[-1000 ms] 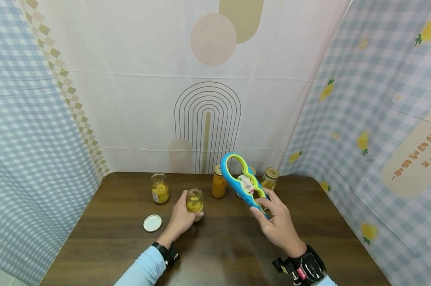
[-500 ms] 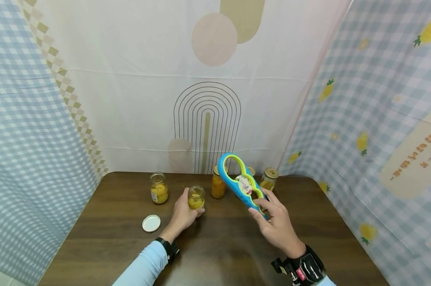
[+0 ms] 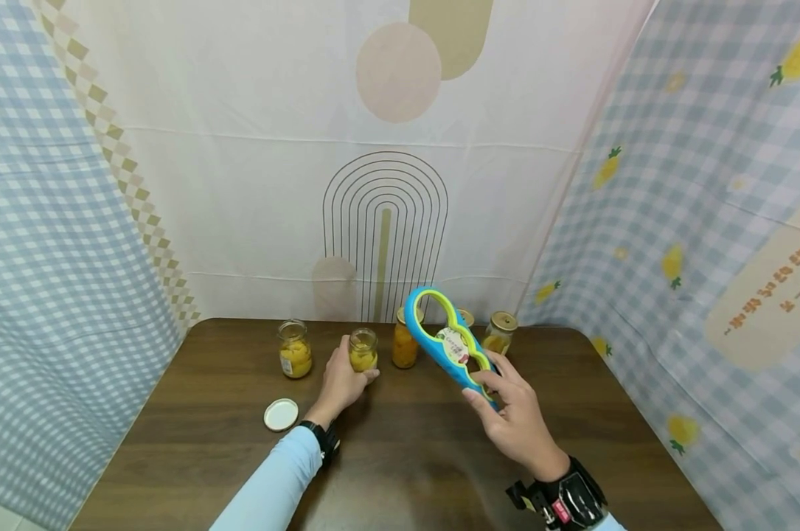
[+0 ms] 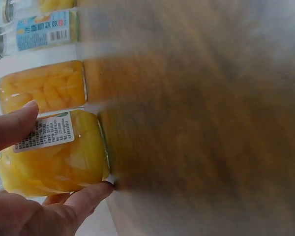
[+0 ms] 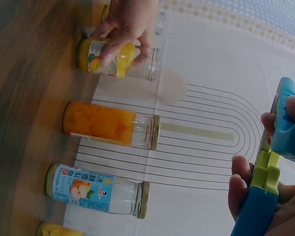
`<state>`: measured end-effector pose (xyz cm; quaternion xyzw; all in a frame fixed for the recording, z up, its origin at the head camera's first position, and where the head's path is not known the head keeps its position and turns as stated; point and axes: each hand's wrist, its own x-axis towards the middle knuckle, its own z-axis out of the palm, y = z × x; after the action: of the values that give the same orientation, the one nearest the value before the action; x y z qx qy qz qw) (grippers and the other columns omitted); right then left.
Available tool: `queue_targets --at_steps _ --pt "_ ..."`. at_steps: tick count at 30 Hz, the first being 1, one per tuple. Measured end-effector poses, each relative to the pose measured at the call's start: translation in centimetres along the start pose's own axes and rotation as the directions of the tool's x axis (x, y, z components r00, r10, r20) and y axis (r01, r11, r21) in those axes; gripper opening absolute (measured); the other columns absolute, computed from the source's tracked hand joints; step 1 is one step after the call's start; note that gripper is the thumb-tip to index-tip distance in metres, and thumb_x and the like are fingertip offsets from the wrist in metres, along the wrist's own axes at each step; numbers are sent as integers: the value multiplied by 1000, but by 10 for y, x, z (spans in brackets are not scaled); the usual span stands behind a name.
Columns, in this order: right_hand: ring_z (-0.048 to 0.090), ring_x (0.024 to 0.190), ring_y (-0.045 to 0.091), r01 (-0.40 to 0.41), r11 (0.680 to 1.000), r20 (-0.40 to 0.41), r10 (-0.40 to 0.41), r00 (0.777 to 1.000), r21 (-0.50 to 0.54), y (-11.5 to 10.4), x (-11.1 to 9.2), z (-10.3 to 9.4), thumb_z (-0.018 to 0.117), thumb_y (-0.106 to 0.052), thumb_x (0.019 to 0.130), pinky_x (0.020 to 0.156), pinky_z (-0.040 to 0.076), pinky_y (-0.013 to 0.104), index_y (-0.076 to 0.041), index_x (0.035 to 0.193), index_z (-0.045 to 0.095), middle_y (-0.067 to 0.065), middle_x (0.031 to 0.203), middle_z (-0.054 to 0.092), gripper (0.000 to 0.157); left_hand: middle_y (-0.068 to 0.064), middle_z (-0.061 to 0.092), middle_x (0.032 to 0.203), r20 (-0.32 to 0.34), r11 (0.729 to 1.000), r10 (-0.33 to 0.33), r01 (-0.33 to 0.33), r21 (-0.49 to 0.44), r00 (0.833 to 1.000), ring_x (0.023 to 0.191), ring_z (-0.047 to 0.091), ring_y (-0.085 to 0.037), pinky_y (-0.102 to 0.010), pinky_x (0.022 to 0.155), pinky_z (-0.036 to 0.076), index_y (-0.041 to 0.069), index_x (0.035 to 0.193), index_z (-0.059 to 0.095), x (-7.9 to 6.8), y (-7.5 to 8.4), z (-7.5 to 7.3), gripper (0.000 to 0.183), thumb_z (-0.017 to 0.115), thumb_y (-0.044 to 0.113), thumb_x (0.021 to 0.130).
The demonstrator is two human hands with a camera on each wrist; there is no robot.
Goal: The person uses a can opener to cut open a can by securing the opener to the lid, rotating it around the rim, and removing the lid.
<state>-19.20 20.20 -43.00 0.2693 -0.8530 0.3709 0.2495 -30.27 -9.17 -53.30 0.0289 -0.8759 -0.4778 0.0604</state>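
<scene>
My left hand (image 3: 343,383) grips a lidless glass jar (image 3: 363,355) of yellow fruit pieces, standing upright near the back of the table. In the left wrist view the thumb and a finger wrap this jar (image 4: 64,167), and its printed label shows. Above the right side of the table, my right hand (image 3: 515,413) holds a blue and green jar opener (image 3: 454,344) by its lower end, tilted up to the left. An orange fruit jar (image 3: 404,348) with its lid on stands just right of the gripped jar.
At the back left stands another lidless jar (image 3: 296,356) of yellow fruit, with a white lid (image 3: 282,415) lying in front. Behind the opener are a lidded jar with a blue label (image 5: 88,189) and a gold-lidded jar (image 3: 501,332). A patterned cloth (image 3: 260,206) hangs behind the table.
My left hand has moved the jar back toward the table's far edge, level with the other jars. The right hand and opener have hardly moved.
</scene>
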Motion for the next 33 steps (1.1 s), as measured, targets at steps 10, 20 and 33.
queue_targets --at_steps 10,20,33 --pt "61 84 1 10 1000 2 -10 1000 6 -2 -5 -2 77 -4 96 62 55 24 -16 102 75 19 146 61 13 -27 54 148 23 1000 6 -6 -19 1000 133 59 -47 -63 113 48 8 167 26 18 -4 4 97 85 22 93" --pt "61 84 0 1 1000 -2 -1 1000 -11 -1 -9 -3 77 -4 95 63 53 25 -18 103 75 22 147 61 16 -26 52 150 19 999 18 -17 -35 1000 137 56 -47 -64 115 46 7 166 27 17 -8 4 92 83 22 95" --pt "61 82 1 -11 1000 -4 12 1000 10 1 -13 -6 76 -3 96 56 52 17 -15 103 75 23 146 61 13 -24 56 140 4 999 -9 9 -34 1000 130 60 -44 -63 111 49 13 160 33 18 -5 6 85 85 19 92"
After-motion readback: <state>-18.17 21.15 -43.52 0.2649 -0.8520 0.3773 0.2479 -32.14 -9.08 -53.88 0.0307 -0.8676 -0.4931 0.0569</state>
